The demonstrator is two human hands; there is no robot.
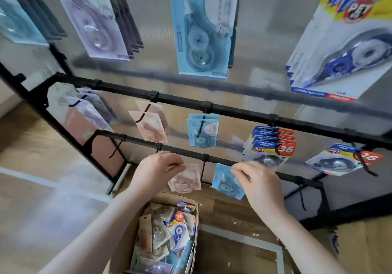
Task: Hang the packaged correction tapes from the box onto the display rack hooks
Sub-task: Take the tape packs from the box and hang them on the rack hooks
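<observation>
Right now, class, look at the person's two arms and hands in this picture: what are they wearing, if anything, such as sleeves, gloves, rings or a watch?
Both arms are bare as far as the picture shows; no sleeves are visible. The left hand and the right hand wear no gloves. No watch or bracelet shows on either wrist, and no rings can be seen on the visible fingers. The picture is slightly blurred, so very small details cannot be ruled out.

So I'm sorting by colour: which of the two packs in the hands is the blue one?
The blue pack is in the right hand; the left hand holds a pink pack.
</observation>
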